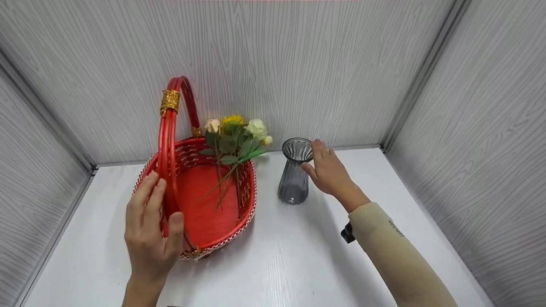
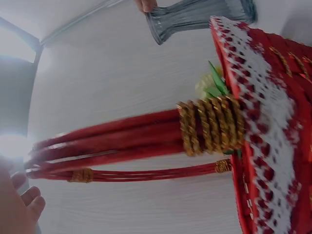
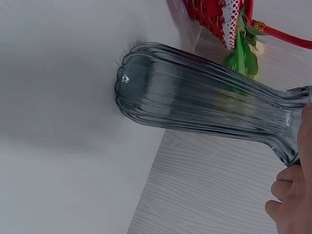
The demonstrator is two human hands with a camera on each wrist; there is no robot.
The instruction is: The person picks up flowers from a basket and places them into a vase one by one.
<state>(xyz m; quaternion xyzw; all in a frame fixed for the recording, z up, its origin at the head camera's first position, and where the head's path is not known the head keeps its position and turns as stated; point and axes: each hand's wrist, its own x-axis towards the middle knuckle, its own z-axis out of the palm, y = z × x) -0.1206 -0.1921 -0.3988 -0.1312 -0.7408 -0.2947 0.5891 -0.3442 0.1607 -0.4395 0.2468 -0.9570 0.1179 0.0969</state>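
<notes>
The red woven basket [image 1: 245, 221], trimmed with white-and-red lace, stands at left with its tall red handle [image 1: 165, 140] bound in gold cord. My left hand [image 1: 151, 230] is beside the handle, fingers extended and thumb apart, with nothing in its grasp. Artificial flowers [image 1: 239, 136], white, yellow and pale peach, lean over the basket's far right rim, their stems inside. To the right, a grey ribbed glass vase [image 1: 294, 183] stands upright. My right hand [image 1: 330, 172] grips it by the flared rim, thumb in front. In the right wrist view the vase [image 3: 185, 92] looks see-through.
The white tabletop [image 1: 273, 260] extends in front of the basket and vase. Behind them rises a grey wood-grain panel [image 1: 264, 64], with side panels [image 1: 482, 140] at left and right. A small black object [image 1: 347, 233] shows at my right sleeve's cuff.
</notes>
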